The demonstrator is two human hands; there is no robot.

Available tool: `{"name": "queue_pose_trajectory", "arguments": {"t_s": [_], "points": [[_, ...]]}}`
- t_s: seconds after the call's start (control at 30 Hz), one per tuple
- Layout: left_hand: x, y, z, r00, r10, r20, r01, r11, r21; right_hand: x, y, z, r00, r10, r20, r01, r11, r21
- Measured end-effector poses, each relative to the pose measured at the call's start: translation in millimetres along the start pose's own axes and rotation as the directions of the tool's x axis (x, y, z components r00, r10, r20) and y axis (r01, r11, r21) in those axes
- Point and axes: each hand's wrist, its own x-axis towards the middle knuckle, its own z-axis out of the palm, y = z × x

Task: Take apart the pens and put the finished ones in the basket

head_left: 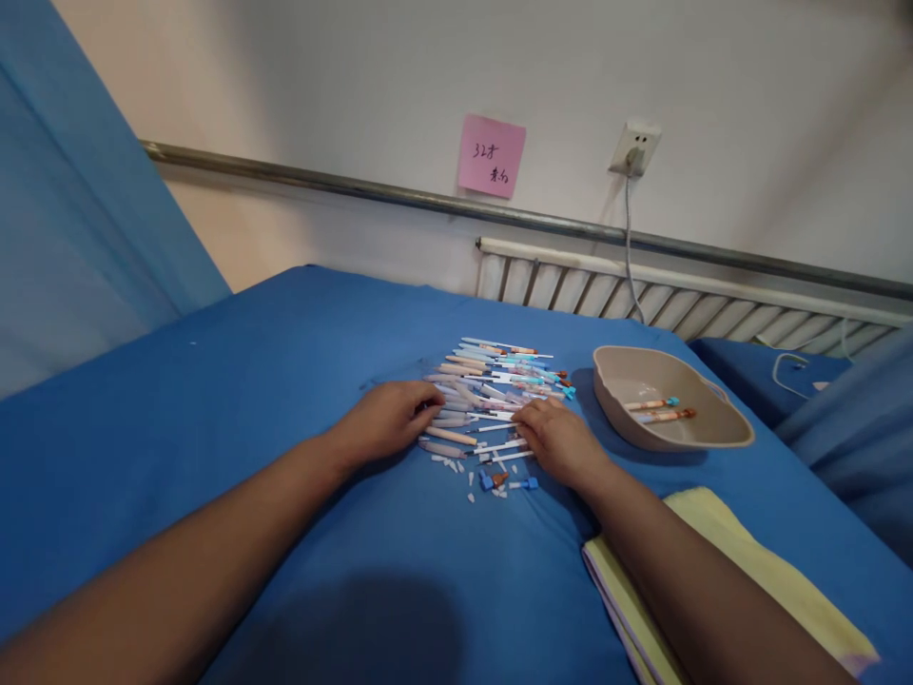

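Observation:
A pile of pen parts lies between my two hands on a blue cloth. Grey and peach pen barrels (452, 436) point left, while white pen refills (499, 447) lie to their right. My left hand (392, 417) has its thumb and fingers curled together at the left ends of the barrels; what they pinch is hidden. Over the right ends of the refills, my right hand (560, 438) rests with fingers bent and close together, its fingertips partly hidden. Blue and brown figure caps (495, 480) and small white tips (471, 498) lie scattered in front of the pile.
Right of the pile stands a beige basin (674, 381) holding assembled-looking pens (660, 416). A folded yellow cloth (742, 552) lies under my right forearm. Behind the blue-covered surface (342, 323) are a radiator (556, 281), a metal rail (371, 192) and a plugged socket (636, 147).

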Motion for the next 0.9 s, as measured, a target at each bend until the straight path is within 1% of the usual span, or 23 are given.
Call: {"name": "queue_pose_trajectory", "arguments": {"t_s": [0.27, 0.37, 0.5, 0.57, 0.6, 0.67, 0.73, 0.8, 0.9], "points": [[-1, 0, -4, 1.0, -0.006, -0.012, 0.006, 1.0, -0.003, -2, 0, -1, 0.996, 0.064, 0.066, -0.065, 0.998, 0.024], [-2, 0, -4, 1.0, -0.015, -0.006, 0.015, 1.0, -0.001, -4, 0, -2, 0.993, 0.093, 0.069, -0.095, 0.995, 0.019], [-3, -2, -7, 1.0, -0.018, 0.015, 0.018, 1.0, -0.001, -8, 1, -1, 0.993, 0.101, 0.062, -0.102, 0.995, 0.004], [-4, -4, -10, 0.997, -0.021, 0.069, 0.022, 1.0, -0.016, -10, 1, 0, 0.994, 0.099, 0.049, -0.099, 0.995, 0.002], [-5, -4, -12, 0.993, -0.017, 0.121, 0.021, 0.999, -0.03, -11, 1, 1, 0.994, 0.098, 0.042, -0.098, 0.995, 0.005], [-7, -4, -15, 0.97, 0.012, 0.242, 0.004, 0.998, -0.066, -13, 1, 2, 0.996, 0.091, 0.026, -0.092, 0.996, 0.015], [-9, -1, -15, 0.947, 0.061, 0.316, -0.036, 0.996, -0.085, -15, 0, 2, 0.997, 0.082, 0.017, -0.082, 0.996, 0.025], [-10, 4, -12, 0.943, 0.098, 0.318, -0.081, 0.995, -0.066, -17, -2, 2, 0.997, 0.071, 0.012, -0.072, 0.997, 0.033], [-12, 11, -6, 0.949, 0.117, 0.292, -0.117, 0.993, -0.017, -19, -4, -1, 0.999, 0.052, -0.007, -0.052, 0.997, 0.052]]}}
